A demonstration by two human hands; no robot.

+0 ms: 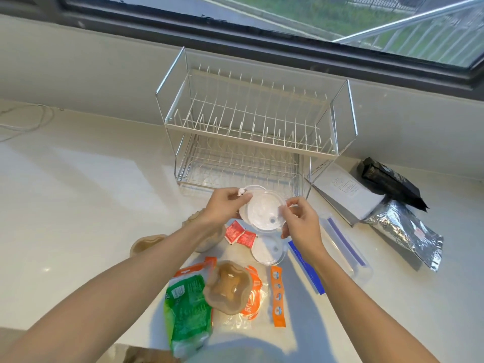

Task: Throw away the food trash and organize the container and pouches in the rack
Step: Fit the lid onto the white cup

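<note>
Both hands hold a round clear plastic container with a white lid (pixel 262 210) just in front of the two-tier wire rack (pixel 251 121). My left hand (pixel 225 205) grips its left rim, with a small white tab by the fingertips. My right hand (pixel 301 218) pinches its right rim. A second round clear lid (pixel 268 248) lies on the counter below. Red sauce packets (pixel 239 233) lie beside it. A grey-white pouch (pixel 340 189), a black pouch (pixel 390 183) and a silver foil pouch (pixel 408 229) lie at the right.
Brown paper bowls (pixel 227 286) (pixel 145 243) rest on the white counter, one on an orange-printed clear bag (pixel 252 302). A green bag (pixel 187 313), an orange strip (pixel 277 296) and clear zip bags with blue seals (pixel 343 244) lie near. A window runs behind the rack.
</note>
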